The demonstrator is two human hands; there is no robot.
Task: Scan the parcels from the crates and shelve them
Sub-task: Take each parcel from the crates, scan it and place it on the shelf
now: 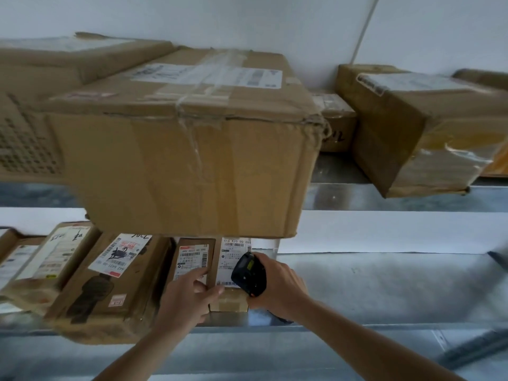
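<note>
Partly hidden: parcel label behind scanner, right hand gripping.

Both bare forearms are extended forward and upward from the lower edge of the view. The left hand is held palm down, its index finger stretched forward and its thumb spread to the right. The right hand is turned with its back to the right, its fingers wrapped around a black handheld scanner.
</note>
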